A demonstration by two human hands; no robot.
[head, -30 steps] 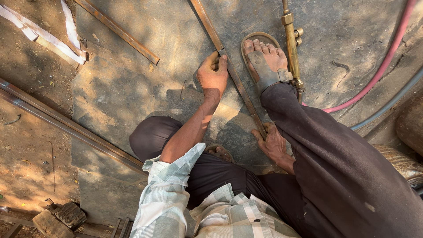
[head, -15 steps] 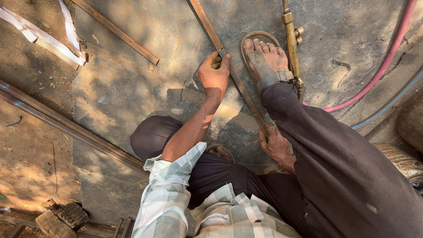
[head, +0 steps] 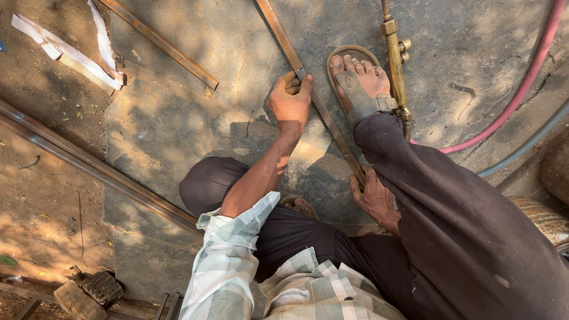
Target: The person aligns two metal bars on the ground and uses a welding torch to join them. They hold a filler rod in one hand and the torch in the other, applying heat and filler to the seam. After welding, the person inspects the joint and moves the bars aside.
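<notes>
Left hand (head: 290, 101) grips the long rusty metal bar (head: 320, 106) mid-frame; right hand (head: 372, 195) clasps its near end. Stiff, probably heavy; hold both ends.

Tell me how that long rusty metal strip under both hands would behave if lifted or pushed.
The metal strip looks straight and rigid, so it would probably stay stiff, perhaps sagging slightly over its length. Being flat, it should slide on the ground rather than roll. The left hand and right hand press it down far apart, which suggests it could pivot if pushed at one end.
</notes>
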